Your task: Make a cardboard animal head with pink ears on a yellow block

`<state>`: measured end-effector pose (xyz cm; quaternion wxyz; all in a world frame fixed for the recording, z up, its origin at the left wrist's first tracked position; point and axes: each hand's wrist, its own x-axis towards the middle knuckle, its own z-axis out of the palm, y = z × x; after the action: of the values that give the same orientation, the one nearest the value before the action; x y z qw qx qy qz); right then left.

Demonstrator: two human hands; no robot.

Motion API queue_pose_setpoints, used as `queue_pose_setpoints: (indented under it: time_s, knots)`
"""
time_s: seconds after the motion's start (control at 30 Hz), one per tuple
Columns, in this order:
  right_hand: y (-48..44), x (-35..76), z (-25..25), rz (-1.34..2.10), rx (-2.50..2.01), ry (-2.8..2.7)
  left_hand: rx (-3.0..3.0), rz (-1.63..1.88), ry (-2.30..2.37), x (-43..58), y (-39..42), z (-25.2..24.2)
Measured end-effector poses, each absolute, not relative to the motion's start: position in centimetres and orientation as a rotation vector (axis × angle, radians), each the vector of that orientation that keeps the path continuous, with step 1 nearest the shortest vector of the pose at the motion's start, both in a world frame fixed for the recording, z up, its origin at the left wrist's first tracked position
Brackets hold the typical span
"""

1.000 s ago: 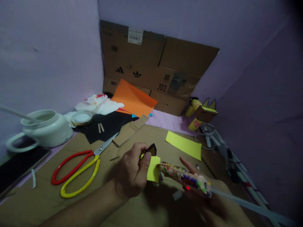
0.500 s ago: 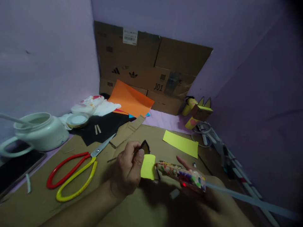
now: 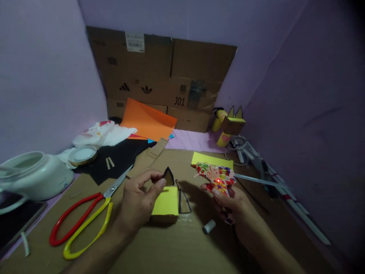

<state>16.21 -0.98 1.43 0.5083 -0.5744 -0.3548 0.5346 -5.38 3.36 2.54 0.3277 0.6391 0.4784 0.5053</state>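
Note:
Between thumb and forefinger, my left hand (image 3: 139,199) pinches a small cardboard triangle (image 3: 169,176) with dark edges. It stands upright at the back edge of a small box with a yellow top (image 3: 165,201); whether it touches the box is unclear. A second dark-edged triangle (image 3: 184,202) is just right of the box. My right hand (image 3: 230,205) grips a flower-patterned glue gun (image 3: 215,176) by its handle, nozzle towards the left and a red light lit. A long clear glue stick (image 3: 256,179) sticks out of its back. Below it lies a short grey cylinder (image 3: 209,227).
Scissors with red and yellow handles (image 3: 85,213) lie at left, near a white pot (image 3: 37,175) and a phone (image 3: 23,220). Yellow paper (image 3: 211,158) is behind the glue gun. A cardboard figure with pointed ears (image 3: 232,125) stands at the back right, near a coiled cable (image 3: 236,146).
My right hand has raised the glue gun away from the box and turned it, so its side now shows. My left hand has shifted slightly, still pinching the triangle. The view has swung right.

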Motion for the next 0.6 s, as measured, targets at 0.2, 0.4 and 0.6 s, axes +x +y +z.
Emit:
queue_pose_setpoints:
  time_s: [0.2, 0.4, 0.6]
  knots:
    - [-0.8, 15.8, 1.1, 1.414, -1.273, -0.785, 1.672, 1.202, 1.265, -5.5, 3.5, 2.3]
    - [-0.3, 16.4, 0.8, 1.328, -1.326, -0.705, 1.757, 1.204, 1.232, -5.3, 3.3, 2.9]
    - [0.8, 17.6, 0.6, 1.211, -1.5, -0.782, 1.494, 1.216, 1.367, -5.4, 2.9, 3.2]
